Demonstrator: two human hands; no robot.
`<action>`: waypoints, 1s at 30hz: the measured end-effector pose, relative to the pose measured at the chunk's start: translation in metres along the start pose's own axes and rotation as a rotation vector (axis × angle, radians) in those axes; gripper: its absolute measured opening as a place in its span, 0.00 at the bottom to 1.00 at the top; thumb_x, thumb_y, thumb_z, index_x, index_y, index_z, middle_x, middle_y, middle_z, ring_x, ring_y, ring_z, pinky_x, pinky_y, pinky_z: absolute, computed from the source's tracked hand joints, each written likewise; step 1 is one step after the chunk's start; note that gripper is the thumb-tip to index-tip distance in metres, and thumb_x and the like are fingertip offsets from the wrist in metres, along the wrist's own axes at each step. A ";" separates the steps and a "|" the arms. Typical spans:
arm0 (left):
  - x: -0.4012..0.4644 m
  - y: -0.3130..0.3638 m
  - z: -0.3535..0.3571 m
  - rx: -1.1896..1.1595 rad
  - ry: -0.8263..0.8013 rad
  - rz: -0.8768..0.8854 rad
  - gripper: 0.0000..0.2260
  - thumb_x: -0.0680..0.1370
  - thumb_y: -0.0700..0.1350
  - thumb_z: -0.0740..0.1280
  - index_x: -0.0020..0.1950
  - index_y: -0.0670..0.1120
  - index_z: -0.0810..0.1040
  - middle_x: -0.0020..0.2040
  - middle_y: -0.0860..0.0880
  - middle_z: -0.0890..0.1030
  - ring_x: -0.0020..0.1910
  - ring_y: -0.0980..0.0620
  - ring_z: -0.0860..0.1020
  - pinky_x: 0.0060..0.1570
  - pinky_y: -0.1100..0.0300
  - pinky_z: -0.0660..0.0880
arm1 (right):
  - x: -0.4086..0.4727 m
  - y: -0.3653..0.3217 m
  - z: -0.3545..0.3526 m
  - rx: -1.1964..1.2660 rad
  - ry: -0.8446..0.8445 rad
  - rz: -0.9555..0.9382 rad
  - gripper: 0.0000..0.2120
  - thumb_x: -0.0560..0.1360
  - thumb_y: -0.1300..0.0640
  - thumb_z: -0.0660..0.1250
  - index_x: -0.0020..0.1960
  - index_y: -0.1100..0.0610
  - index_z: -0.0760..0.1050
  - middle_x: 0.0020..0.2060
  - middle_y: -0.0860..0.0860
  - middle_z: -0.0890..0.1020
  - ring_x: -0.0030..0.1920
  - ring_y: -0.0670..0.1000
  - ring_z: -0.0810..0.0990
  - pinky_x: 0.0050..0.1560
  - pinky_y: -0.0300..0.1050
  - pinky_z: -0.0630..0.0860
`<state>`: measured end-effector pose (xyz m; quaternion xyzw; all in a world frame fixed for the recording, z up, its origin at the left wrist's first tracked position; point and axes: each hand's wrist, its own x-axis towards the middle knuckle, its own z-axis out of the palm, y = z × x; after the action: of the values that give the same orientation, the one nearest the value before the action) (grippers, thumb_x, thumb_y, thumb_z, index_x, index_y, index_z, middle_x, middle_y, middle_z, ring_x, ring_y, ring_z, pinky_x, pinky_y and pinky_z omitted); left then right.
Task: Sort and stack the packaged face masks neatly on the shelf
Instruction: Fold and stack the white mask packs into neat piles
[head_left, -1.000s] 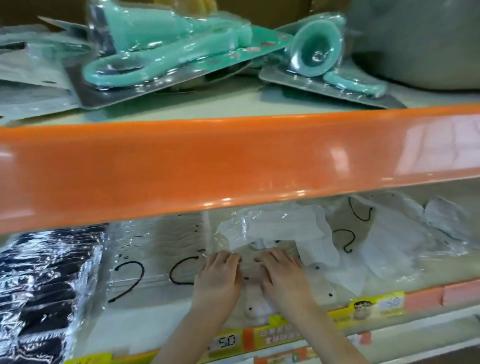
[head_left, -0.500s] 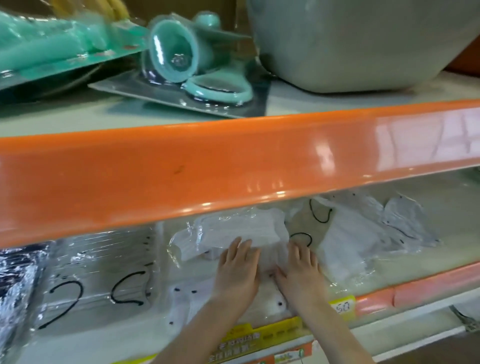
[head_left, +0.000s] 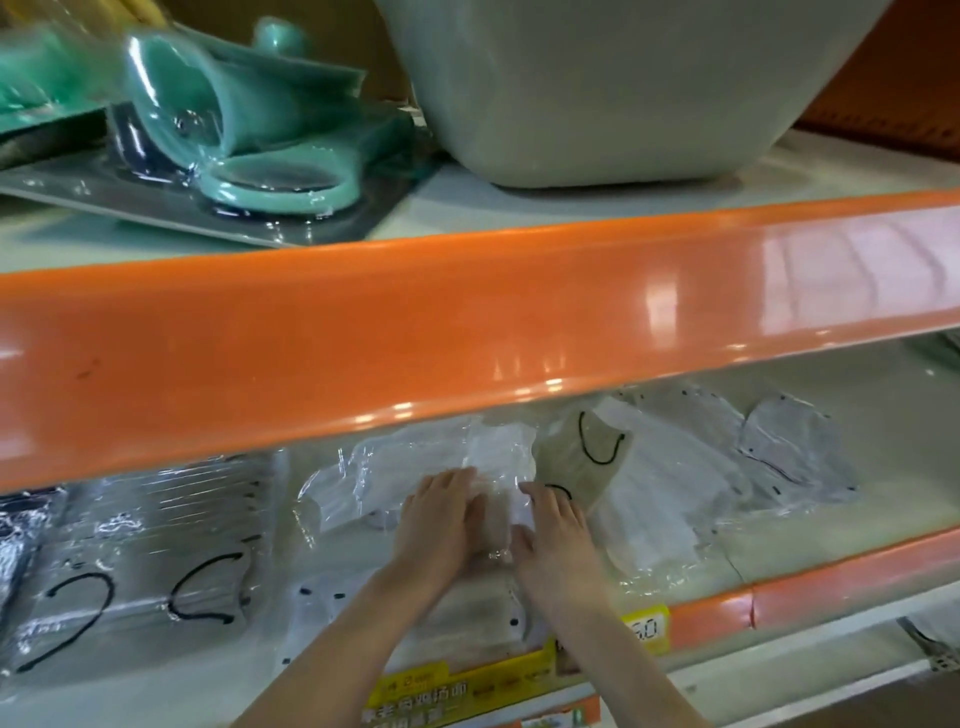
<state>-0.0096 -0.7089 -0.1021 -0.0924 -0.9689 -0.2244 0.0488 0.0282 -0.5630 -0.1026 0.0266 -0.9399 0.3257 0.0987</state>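
Note:
Both of my hands reach into the lower shelf under the orange beam. My left hand and my right hand lie side by side, fingers stretched forward, pressing on a clear-wrapped white mask packet. More wrapped white masks spread to its left. A beige mask with black ear loops lies just beyond my right fingertips. Loose white masks and a grey one are scattered to the right. A neat stack of wrapped masks with black loops sits at the left.
The orange edge of the upper shelf hangs low over the masks and hides the back of the shelf. Above it stand teal blister-packed items and a grey tub. Dark wrapped masks lie far left. Yellow price labels line the front rail.
Both hands have slid deeper into the shelf, from the front packet onto the white packet behind it. The view has swung to the right.

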 end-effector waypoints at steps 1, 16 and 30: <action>0.001 0.001 -0.003 -0.078 -0.002 -0.046 0.18 0.82 0.48 0.58 0.72 0.49 0.67 0.69 0.50 0.71 0.69 0.49 0.67 0.64 0.57 0.63 | 0.002 -0.003 0.000 0.074 0.002 -0.007 0.21 0.79 0.56 0.60 0.71 0.51 0.63 0.65 0.47 0.70 0.67 0.48 0.66 0.59 0.37 0.63; 0.003 -0.009 -0.014 0.068 -0.042 -0.025 0.17 0.80 0.42 0.58 0.69 0.52 0.72 0.68 0.55 0.72 0.68 0.52 0.67 0.61 0.59 0.63 | 0.009 -0.010 0.003 0.276 -0.067 -0.155 0.14 0.77 0.52 0.59 0.58 0.53 0.78 0.50 0.49 0.81 0.49 0.49 0.79 0.45 0.42 0.74; -0.004 0.027 -0.010 0.218 -0.059 0.004 0.21 0.80 0.41 0.57 0.74 0.50 0.62 0.74 0.50 0.61 0.75 0.48 0.53 0.69 0.55 0.56 | 0.015 0.027 -0.024 -0.342 -0.303 -0.043 0.31 0.74 0.45 0.65 0.73 0.55 0.62 0.73 0.51 0.64 0.73 0.54 0.61 0.68 0.48 0.65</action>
<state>-0.0001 -0.6897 -0.0824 -0.0951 -0.9884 -0.1148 0.0303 0.0149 -0.5268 -0.0977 0.0781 -0.9848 0.1517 -0.0335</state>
